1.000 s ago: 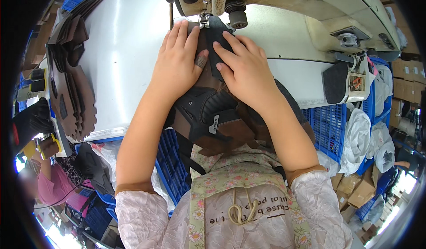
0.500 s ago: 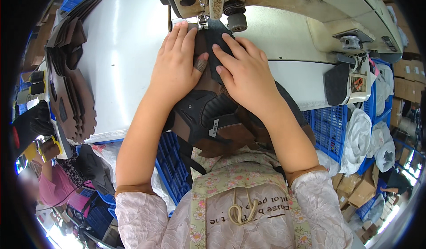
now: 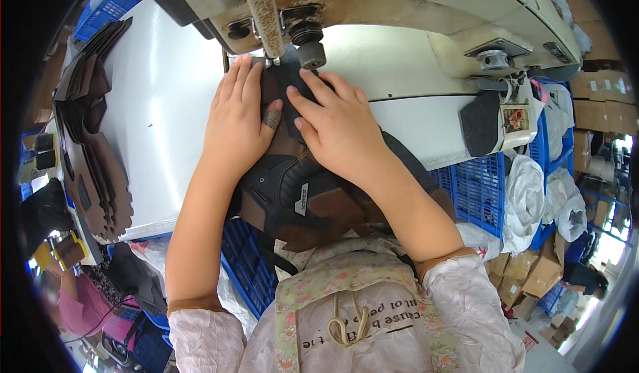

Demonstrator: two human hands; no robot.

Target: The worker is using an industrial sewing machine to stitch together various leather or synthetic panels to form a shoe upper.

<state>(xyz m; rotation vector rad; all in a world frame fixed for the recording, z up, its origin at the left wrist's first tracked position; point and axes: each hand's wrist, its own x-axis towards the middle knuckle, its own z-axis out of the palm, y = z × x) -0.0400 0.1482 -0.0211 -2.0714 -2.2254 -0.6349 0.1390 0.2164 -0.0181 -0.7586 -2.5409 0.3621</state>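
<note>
With left hand (image 3: 236, 127) and right hand (image 3: 343, 123) open, flat on the shoe upper (image 3: 333, 204), still left and right of the presser foot (image 3: 272, 61) despite a shifted view, seemingly guiding

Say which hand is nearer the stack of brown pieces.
Left: the left hand is right of the stack, across the white tabletop; the right hand is farther right, beyond the left hand.
</note>
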